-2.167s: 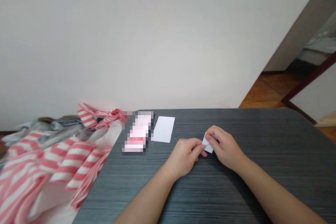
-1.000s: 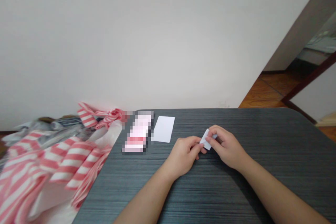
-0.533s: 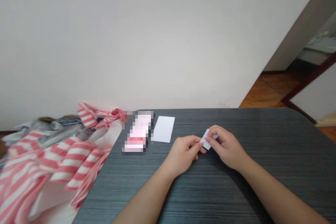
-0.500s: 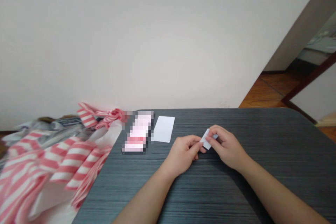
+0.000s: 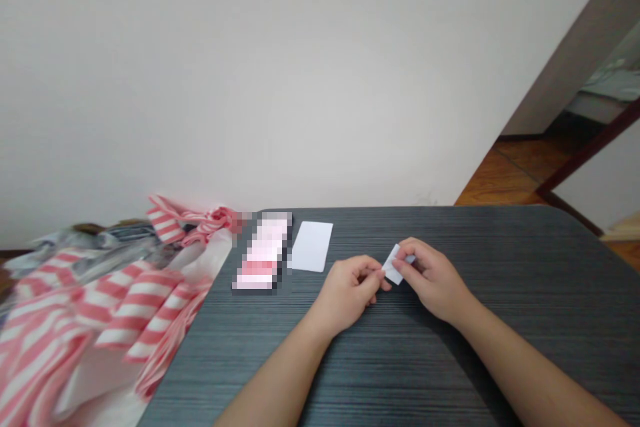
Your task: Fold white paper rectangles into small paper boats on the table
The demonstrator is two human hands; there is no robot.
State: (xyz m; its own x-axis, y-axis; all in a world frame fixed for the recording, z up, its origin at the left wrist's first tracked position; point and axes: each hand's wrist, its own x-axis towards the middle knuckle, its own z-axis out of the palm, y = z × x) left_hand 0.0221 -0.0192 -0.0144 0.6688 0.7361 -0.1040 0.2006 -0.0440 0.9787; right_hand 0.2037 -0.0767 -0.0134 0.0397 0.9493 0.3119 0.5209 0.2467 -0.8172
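While pinched between left hand (image 5: pixel 347 291) and right hand (image 5: pixel 433 282) fingertips, a folded white paper (image 5: pixel 395 266)

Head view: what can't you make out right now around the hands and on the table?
Small white piece: head view, its full shape and any folds are hidden by the fingers of the left hand and right hand.
Pixelated item: head view, pixelation hides what it is.
Pink-and-white striped fabric: head view, blurred and cut off by the left and bottom edges.
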